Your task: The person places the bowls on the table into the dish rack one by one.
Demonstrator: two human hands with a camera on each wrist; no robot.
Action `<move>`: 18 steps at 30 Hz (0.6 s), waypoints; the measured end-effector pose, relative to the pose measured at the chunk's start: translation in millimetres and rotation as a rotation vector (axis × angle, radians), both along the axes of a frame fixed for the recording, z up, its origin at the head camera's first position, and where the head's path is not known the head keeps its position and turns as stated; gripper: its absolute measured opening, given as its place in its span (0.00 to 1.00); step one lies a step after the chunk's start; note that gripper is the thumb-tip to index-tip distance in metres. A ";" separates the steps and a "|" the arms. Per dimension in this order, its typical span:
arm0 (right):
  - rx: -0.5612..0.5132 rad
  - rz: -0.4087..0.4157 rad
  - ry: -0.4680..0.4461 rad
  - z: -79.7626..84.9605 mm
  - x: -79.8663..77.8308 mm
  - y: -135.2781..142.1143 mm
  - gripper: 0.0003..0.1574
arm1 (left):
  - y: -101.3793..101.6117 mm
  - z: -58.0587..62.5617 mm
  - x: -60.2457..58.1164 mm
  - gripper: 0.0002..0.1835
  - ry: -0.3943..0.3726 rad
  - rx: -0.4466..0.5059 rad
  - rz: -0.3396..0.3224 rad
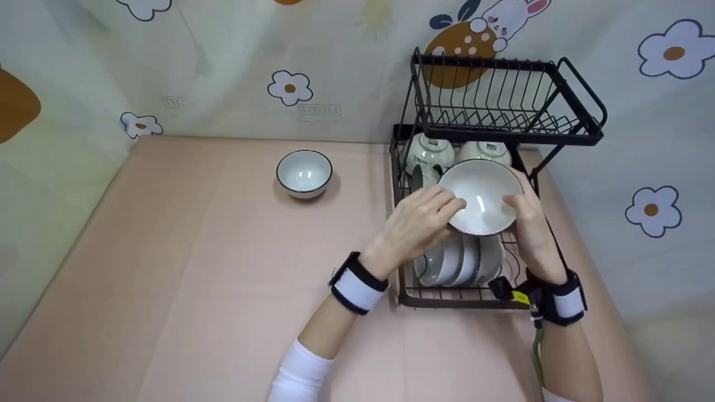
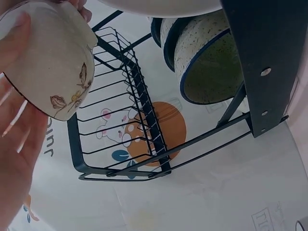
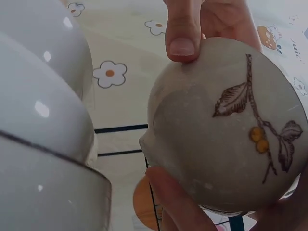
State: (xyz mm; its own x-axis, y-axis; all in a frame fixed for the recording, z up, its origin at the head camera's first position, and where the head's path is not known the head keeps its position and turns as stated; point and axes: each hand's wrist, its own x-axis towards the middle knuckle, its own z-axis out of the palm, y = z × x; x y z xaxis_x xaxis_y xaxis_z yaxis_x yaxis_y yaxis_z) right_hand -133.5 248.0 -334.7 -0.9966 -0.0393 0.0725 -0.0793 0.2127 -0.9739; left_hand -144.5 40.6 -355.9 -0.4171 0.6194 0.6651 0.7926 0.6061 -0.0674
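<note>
Both hands hold a white bowl [image 1: 480, 192] with a dark rim over the lower tier of the black dish rack. The left hand [image 1: 419, 223] grips its left edge, with fingertips at the rim. From the right side, the right hand [image 1: 530, 223] grips it, the thumb inside the bowl. The bowl's inside faces the head camera. A brown leaf sprig with yellow berries decorates its outer wall in the right wrist view, where the bowl [image 3: 202, 130] sits between the fingers. In the left wrist view, the bowl [image 2: 53, 62] is partly cut off.
The two-tier dish rack [image 1: 455, 303] stands at the right. Its lower tier holds upturned bowls [image 1: 430, 151], a speckled mug [image 1: 425, 176] and several bowls on edge [image 1: 438, 262]. The upper tier [image 1: 503, 137] overhangs the back. Another bowl [image 1: 304, 172] stands on the pink table [image 1: 251, 268].
</note>
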 end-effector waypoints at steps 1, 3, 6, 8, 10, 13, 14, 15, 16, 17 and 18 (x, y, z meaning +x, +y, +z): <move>0.018 -0.019 0.010 0.2 0.1 1.7 0.32 | -0.3 -0.2 -0.5 0.23 -0.018 0.014 0.014; 0.066 -0.057 0.034 1.3 0.5 6.6 0.32 | -1.8 -0.9 -1.3 0.23 -0.072 0.020 0.067; 0.150 -0.106 0.057 4.2 0.7 15.5 0.31 | -5.4 -3.0 -3.0 0.19 -0.196 -0.006 0.182; 0.204 -0.139 0.063 6.1 0.9 21.9 0.31 | -7.2 -5.8 -4.5 0.16 -0.287 -0.045 0.267; 0.272 -0.165 0.062 8.0 0.9 27.8 0.31 | -8.2 -9.5 -6.1 0.15 -0.394 -0.081 0.338; 0.390 -0.212 0.063 11.7 1.3 35.3 0.31 | -8.2 -14.6 -8.1 0.15 -0.565 -0.168 0.440; 0.433 -0.222 0.065 13.1 1.4 37.7 0.31 | -8.1 -15.9 -8.7 0.15 -0.636 -0.203 0.468; 0.476 -0.232 0.068 14.2 1.6 40.0 0.31 | -7.8 -16.9 -9.2 0.15 -0.712 -0.242 0.494; 0.522 -0.244 0.073 15.1 1.9 41.8 0.31 | -7.6 -18.1 -9.6 0.16 -0.783 -0.283 0.517; 0.562 -0.257 0.077 15.9 2.3 43.5 0.31 | -7.5 -18.9 -10.0 0.16 -0.851 -0.324 0.533; 0.599 -0.267 0.084 16.4 2.5 45.3 0.31 | -7.4 -19.6 -10.4 0.16 -0.907 -0.354 0.543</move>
State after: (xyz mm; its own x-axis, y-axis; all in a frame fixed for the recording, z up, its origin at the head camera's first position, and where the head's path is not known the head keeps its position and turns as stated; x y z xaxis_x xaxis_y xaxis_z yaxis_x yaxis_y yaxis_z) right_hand -131.1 293.3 -318.3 -0.9696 0.1502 0.1931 -0.0196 0.7390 -0.6735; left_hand -154.9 33.2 -375.5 -0.9320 0.3012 -0.2016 0.2709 0.9485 0.1645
